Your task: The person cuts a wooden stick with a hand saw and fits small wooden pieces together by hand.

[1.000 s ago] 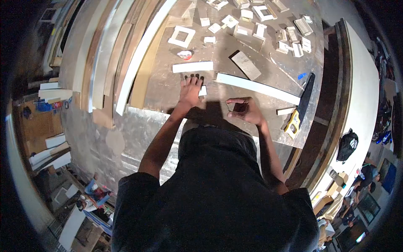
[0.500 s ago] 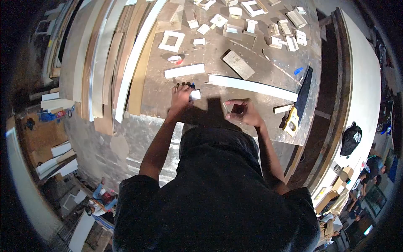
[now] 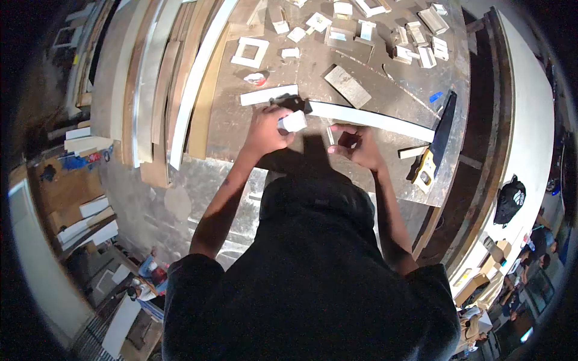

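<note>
My left hand [image 3: 268,130] is closed around a small white boxy object [image 3: 294,121], its pale end facing right; its exact kind cannot be made out. To the right, my right hand [image 3: 360,149] pinches a thin, light wooden strip [image 3: 330,136] between thumb and fingertips, held upright. Both hands are over the near part of the workbench, apart from each other. Just beyond them lie a short white strip [image 3: 269,95] and a long white strip [image 3: 373,120]. A brown wooden block [image 3: 348,86] rests farther back.
A yellow-handled handsaw [image 3: 425,171] lies at the right edge beside a small wood offcut [image 3: 413,151]. Long boards [image 3: 198,78] are stacked at left. Several small wooden frames and pieces, including a square frame [image 3: 250,52], are spread across the back.
My left hand has lifted and shifted right with the white object, which now shows more of its end. My right hand keeps its pinch on the strip. The view has shifted slightly.
</note>
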Demonstrator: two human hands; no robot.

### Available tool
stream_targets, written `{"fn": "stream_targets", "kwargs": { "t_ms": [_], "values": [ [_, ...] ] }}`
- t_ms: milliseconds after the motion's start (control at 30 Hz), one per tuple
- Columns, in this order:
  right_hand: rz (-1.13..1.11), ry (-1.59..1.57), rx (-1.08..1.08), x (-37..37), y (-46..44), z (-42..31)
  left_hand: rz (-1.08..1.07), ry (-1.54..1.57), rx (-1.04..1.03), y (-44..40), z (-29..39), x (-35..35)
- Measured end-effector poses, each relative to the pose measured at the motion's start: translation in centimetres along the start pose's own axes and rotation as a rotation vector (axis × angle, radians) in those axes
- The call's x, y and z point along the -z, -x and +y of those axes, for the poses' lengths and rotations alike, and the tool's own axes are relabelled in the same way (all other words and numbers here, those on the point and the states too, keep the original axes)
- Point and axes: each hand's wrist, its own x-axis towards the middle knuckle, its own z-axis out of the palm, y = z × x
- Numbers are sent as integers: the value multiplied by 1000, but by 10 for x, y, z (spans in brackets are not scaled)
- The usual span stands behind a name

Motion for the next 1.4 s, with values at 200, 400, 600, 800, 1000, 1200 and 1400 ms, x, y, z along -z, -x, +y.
{"fn": "stream_targets", "kwargs": {
  "t_ms": [200, 400, 600, 800, 1000, 1200, 1400],
  "values": [
    [15, 94, 85, 13, -2, -55, -75, 252, 25, -23, 62, 50],
    [26, 162, 218, 24, 2, -104, -161, 166, -49, -34, 108, 78],
    [43, 157, 268, 29, 9, -119, -187, 55, -113, -37, 134, 92],
    [46, 187, 249, 31, 11, -126, -219, -24, -104, -36, 146, 98],
    [75, 215, 248, 30, 15, -132, -193, -59, -140, -34, 151, 100],
    [70, 207, 228, 31, 19, -137, -180, -85, -151, -32, 157, 103],
    [74, 191, 219, 32, 23, -140, -97, -90, -196, -29, 161, 101]
  ]
}}
